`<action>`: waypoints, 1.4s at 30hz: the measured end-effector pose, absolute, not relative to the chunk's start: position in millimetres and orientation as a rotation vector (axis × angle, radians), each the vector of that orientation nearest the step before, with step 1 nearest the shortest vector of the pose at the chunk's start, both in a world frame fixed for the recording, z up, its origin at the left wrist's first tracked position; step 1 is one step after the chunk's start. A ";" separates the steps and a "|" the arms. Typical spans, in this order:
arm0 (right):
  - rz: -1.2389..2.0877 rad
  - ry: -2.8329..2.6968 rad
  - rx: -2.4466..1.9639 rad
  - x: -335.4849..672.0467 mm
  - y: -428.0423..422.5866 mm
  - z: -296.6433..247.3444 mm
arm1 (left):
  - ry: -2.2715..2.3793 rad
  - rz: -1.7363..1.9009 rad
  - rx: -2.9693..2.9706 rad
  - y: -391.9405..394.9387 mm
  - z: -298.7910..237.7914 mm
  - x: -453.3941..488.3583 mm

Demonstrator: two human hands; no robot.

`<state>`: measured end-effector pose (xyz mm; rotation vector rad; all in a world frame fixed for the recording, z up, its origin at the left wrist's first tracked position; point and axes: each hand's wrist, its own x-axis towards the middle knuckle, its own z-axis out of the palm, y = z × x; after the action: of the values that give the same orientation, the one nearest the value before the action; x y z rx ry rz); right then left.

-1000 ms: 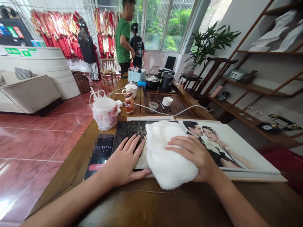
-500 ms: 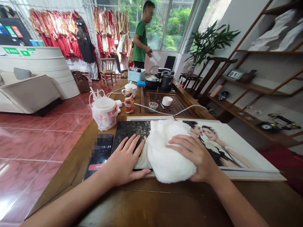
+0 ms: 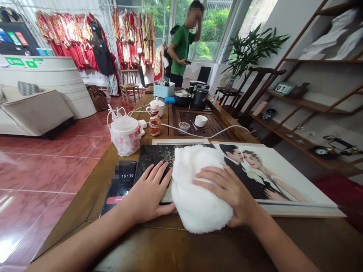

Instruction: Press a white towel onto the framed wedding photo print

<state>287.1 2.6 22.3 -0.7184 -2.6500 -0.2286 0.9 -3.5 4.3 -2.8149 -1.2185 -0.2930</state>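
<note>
My right hand [image 3: 227, 192] grips a fluffy white cloth [image 3: 198, 204], its fingers bent over the top and its thumb at the near side. The cloth lies on a dark photo panel [image 3: 153, 153] and hangs over the panel's near edge. With fingers stretched out, my left hand [image 3: 153, 192] rests flat on the left part of the same panel, just beside the cloth. A framed couple photo [image 3: 272, 177] lies to the right of the cloth, partly covered by my right hand. Most of the dark panel's picture is hidden under the cloth.
A phone [image 3: 120, 185] lies left of my left hand on the wooden table [image 3: 96, 189]. Behind the panel stand a plastic-wrapped bucket [image 3: 124, 136], a drink bottle [image 3: 154, 121] and a white cup [image 3: 200, 121]. A person in green [image 3: 181, 45] stands beyond the table.
My right hand and the cloth have shifted slightly left and nearer to me. My left hand has stayed in place. The person in green has moved right and raised a hand to the head.
</note>
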 end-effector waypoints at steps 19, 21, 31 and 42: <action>-0.230 -2.610 -0.840 287.6 1.7 24.2 | -1.245 -0.283 -2.814 -3.3 4.2 2.4; -0.216 -2.628 -0.802 285.7 0.2 23.4 | -1.240 -0.271 -2.818 -3.4 4.1 2.0; -0.207 -2.651 -0.886 283.9 2.2 27.5 | -1.256 -0.242 -2.830 -3.2 5.5 3.5; -0.211 -2.659 -0.879 282.4 -1.3 30.6 | -1.242 -0.255 -2.814 -3.7 4.9 3.8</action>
<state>282.4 -1.3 30.6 -0.8793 -2.6588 -0.2111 3.8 -3.7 4.9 -2.8143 -1.2419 -0.2550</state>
